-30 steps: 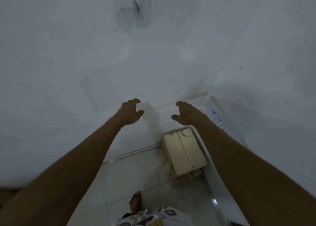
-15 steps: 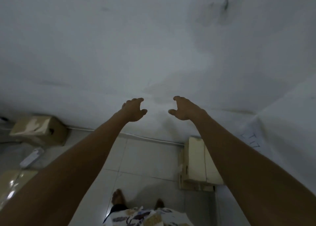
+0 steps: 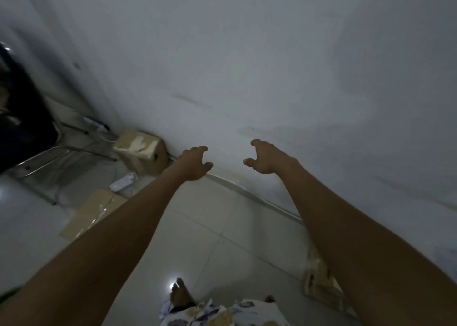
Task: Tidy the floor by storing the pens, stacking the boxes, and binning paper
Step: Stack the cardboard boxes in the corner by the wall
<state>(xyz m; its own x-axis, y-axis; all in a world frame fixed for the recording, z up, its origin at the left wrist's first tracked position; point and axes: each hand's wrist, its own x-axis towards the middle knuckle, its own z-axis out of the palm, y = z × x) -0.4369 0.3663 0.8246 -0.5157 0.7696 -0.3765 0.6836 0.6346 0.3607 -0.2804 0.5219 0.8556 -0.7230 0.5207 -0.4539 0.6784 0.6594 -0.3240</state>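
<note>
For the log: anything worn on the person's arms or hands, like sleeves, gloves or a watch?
No sleeves show along the forearms. The left hand and right hand wear no gloves, watch or bracelet; rings cannot be ruled out in the dim light. Lower down shows a white floral-print garment.

A scuffed white wall (image 3: 272,66) rises beyond the left hand (image 3: 195,164); a glossy pale tiled floor (image 3: 210,227) lies below it, and a dark metal-legged chair (image 3: 27,133) stands well to its left.
</note>
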